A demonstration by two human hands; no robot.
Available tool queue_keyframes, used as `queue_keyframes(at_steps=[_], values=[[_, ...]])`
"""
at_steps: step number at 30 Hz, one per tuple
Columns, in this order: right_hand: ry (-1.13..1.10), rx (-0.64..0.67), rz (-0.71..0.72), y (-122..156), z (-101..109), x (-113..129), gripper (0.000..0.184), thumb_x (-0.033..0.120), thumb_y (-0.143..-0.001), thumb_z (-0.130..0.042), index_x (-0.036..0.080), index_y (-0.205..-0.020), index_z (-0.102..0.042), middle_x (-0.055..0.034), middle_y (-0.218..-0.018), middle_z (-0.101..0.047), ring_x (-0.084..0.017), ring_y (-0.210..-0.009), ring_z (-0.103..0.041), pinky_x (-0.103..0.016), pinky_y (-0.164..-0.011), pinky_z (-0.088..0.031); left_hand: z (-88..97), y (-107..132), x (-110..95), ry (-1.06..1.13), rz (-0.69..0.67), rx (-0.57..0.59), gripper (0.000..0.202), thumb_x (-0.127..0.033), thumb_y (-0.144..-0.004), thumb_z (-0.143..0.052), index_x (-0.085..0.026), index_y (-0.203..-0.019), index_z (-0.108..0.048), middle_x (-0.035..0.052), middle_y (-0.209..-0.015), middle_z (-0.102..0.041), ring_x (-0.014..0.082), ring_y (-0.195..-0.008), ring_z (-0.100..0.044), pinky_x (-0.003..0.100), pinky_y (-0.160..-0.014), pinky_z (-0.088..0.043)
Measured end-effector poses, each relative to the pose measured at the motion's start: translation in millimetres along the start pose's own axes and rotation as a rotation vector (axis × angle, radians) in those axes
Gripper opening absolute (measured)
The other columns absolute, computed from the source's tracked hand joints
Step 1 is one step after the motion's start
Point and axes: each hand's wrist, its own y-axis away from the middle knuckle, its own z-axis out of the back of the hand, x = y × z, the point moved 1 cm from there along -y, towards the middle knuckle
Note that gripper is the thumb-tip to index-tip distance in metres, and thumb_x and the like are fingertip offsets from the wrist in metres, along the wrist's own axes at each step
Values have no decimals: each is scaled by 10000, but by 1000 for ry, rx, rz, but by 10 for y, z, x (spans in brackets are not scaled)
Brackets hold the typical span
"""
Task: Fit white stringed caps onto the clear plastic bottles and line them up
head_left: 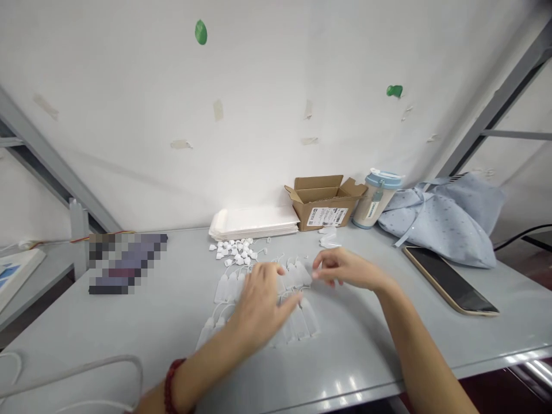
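Observation:
Two rows of white tags with strings (228,286) lie on the grey table (142,322). My left hand (261,305) rests flat over them, fingers stretched out. My right hand (340,268) hovers just right of the upper row, its fingers pinched together at the edge of a white tag (304,275). Behind the rows lies a small heap of white clips (235,251).
A stack of white bags (254,222), an open cardboard box (324,201) and a lidded cup (377,198) stand along the wall. A blue cloth bag (448,215) and a phone (451,280) lie at the right. A blurred dark object (123,261) is at the left.

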Motion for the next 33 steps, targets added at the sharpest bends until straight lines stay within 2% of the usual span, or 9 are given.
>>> queue_keyframes(at_steps=[3,4,9,14,19,22,24,28,33], values=[[190,-496,-45,-79,182,-239,263,403,-761,-554,156,-848,-578,-44,-703,-621,-182,-653,-573,-274,-572,-425,173,-299,297,-124,80,-4,168,-272,-821,-472,-170,-952,-492,93,-982,-560,267,-939,-509,393,-759,-431],[264,-580,-76,-102,226,-326,256,384,-751,-562,156,-866,-580,-60,-758,-634,-197,-687,-581,-291,-605,-432,208,-401,399,-174,79,18,143,-241,-813,-465,-168,-927,-509,90,-987,-574,270,-963,-499,393,-780,-425],[354,-560,-116,-193,276,-636,288,331,-753,-572,154,-981,-583,-121,-998,-615,-237,-865,-598,-320,-717,-461,160,-737,733,-261,74,51,179,-146,-724,-505,-125,-882,-586,128,-941,-605,300,-981,-491,393,-808,-412],[533,-614,-127,-250,257,-726,318,291,-752,-577,155,-1040,-587,-124,-1020,-595,-257,-937,-576,-330,-772,-456,42,-827,721,-206,18,39,99,-115,-684,-526,-155,-634,-602,98,-760,-627,288,-913,-521,373,-786,-415],[596,-679,-122,-329,252,-796,312,255,-738,-580,146,-1030,-599,-149,-1054,-588,-296,-987,-549,-383,-834,-422,352,-911,661,-57,39,-151,131,-179,-763,-491,-170,-751,-621,59,-861,-659,221,-930,-543,314,-798,-423],[610,-724,-134,-387,219,-839,290,252,-739,-568,133,-999,-611,-170,-1021,-597,-314,-963,-558,-397,-805,-429,598,-841,674,35,94,-281,220,-302,-831,-441,-172,-854,-617,51,-948,-665,184,-879,-580,278,-735,-449],[605,-735,-134,-417,191,-853,246,227,-730,-561,133,-946,-631,-170,-979,-620,-312,-925,-577,-391,-776,-438,683,-719,710,107,142,-327,266,-369,-825,-453,-166,-837,-624,48,-901,-679,172,-792,-602,268,-685,-455],[549,-702,-118,-444,155,-826,155,179,-667,-587,155,-801,-663,-118,-828,-679,-277,-799,-626,-336,-694,-456,660,-421,828,202,226,-340,223,-352,-758,-526,-160,-771,-639,36,-776,-688,171,-710,-606,275,-655,-448],[412,-705,-96,-413,100,-653,180,300,-694,-590,174,-792,-672,-75,-785,-703,-244,-722,-641,-310,-623,-470,569,-238,854,205,223,-298,160,-296,-755,-527,-186,-772,-642,18,-774,-685,168,-730,-598,283,-682,-442]])
